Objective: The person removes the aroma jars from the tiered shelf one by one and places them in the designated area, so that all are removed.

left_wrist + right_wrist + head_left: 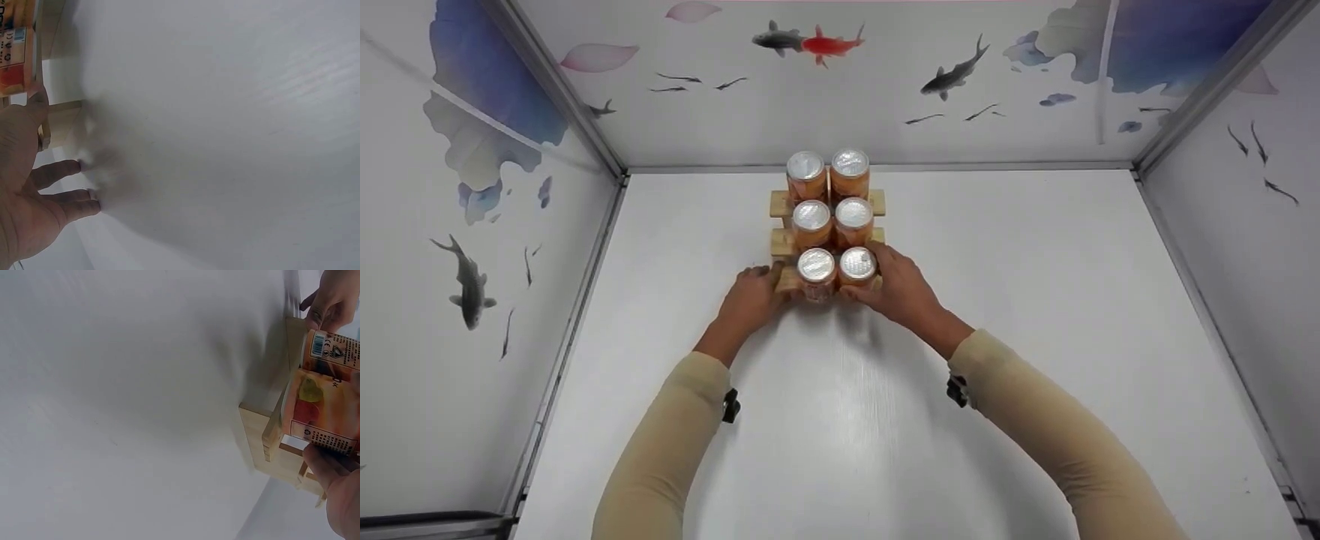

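A stepped wooden rack point(781, 241) bears several orange cans with silver lids, upright in two columns. My right hand point(906, 289) grips the front right can point(858, 262), thumb at its front and fingers at its far right side. In the right wrist view that can point(318, 410) stands on the lowest step, its fruit label showing. The front left can point(817, 266) stands close beside it. My left hand point(754, 300) holds the left end of the lowest step between thumb and index finger. Its other fingers point(59, 173) stretch down toward the white surface in the left wrist view.
The rack stands on a white table point(1035, 300) near its back edge. White panels with painted fish, such as the back panel point(877, 112), enclose the left, back and right sides, joined by grey metal rails point(697, 169).
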Demonstrator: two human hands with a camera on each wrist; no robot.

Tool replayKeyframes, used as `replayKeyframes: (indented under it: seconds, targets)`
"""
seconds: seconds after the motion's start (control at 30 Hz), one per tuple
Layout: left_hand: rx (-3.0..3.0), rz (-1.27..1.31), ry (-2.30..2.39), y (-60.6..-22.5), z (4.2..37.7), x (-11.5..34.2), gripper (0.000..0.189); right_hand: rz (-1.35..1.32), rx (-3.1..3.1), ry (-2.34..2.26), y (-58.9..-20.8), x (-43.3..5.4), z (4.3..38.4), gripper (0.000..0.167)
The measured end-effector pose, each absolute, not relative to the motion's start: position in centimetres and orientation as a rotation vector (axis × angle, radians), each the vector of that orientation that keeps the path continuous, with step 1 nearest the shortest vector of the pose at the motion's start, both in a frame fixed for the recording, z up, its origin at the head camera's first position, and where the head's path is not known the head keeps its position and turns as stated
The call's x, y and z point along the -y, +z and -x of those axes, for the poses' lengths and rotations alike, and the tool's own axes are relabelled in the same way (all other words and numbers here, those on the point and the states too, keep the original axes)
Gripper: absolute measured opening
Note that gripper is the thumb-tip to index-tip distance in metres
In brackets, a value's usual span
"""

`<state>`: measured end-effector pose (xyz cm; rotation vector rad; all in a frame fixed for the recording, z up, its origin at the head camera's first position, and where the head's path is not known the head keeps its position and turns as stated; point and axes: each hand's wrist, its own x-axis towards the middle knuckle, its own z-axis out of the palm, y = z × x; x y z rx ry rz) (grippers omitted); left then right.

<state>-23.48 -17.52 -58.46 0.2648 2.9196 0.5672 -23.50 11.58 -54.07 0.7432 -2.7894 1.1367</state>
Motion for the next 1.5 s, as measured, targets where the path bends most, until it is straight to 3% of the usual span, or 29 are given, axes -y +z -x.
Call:
replayKeyframes:
  seconds: [0.5, 1.1, 1.43, 1.5]
  targets:
    - [-2.914, -0.237, 0.567, -58.4, 23.5, 17.0, 0.070, -0.664, 2.773, 1.159, -54.8, -11.7, 23.4, 0.073]
    - [-2.944, -0.290, 0.562, -58.7, 23.6, 17.3, 0.075, -0.657, 2.725, 1.149, -54.0, -16.2, 24.4, 0.066]
    - [-2.985, -0.352, 0.600, -63.9, 26.1, 19.0, 0.078, -0.520, 2.806, 1.131, -54.4, -19.4, 25.0, 0.069]
    - [-2.969, -0.329, 0.599, -62.5, 25.6, 18.6, 0.076, -0.485, 2.824, 1.135, -54.6, -20.0, 25.2, 0.069]
